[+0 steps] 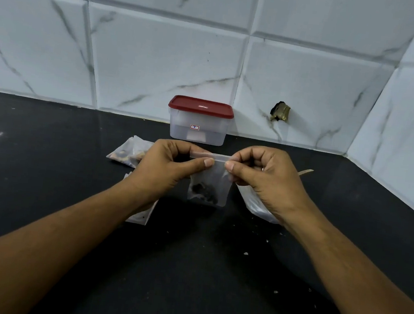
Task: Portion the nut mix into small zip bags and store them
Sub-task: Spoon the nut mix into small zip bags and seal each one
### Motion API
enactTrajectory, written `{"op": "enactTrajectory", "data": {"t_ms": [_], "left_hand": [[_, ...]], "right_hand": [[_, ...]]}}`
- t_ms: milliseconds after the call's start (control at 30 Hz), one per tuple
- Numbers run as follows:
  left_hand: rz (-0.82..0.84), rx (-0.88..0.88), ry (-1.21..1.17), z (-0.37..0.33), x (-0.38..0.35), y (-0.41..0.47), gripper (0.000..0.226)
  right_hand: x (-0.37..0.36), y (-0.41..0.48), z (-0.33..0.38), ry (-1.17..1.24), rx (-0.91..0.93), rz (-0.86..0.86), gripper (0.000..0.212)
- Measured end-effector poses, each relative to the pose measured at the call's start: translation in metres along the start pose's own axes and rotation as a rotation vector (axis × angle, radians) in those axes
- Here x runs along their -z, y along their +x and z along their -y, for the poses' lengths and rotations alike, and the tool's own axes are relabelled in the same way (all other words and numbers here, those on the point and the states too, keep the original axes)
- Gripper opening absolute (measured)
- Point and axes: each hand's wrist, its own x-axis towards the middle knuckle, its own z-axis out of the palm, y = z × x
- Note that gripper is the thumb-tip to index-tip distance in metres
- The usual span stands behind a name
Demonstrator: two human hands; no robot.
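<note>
A small clear zip bag (209, 185) with dark nut mix in its bottom hangs upright just above the black counter (45, 178). My left hand (166, 165) pinches the left end of its zip strip and my right hand (262, 178) pinches the right end, thumbs toward me. Another filled bag (128, 152) lies behind my left hand. A further bag (141, 216) lies partly hidden under my left wrist. A larger clear bag (254, 205) lies under my right hand.
A clear plastic container with a red lid (199, 121) stands shut against the tiled back wall (160, 57). A wooden stick end (305, 171) shows behind my right hand. Crumbs are scattered on the counter. A tiled side wall closes the right.
</note>
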Motion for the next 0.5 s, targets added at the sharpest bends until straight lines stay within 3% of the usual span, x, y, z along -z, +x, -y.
{"op": "enactTrajectory", "data": {"t_ms": [233,500], "left_hand": [[-0.022,-0.029,-0.016,0.0015,-0.0005,0.0009,0.009],[-0.006,-0.05,-0.031,-0.003,-0.0059,-0.0026,0.012]], "right_hand": [[-0.0029,-0.0017,0.0004,0.04,0.002,0.017,0.013],[-0.0043,-0.0013,-0.0011,-0.057,0.03,0.003,0.004]]}}
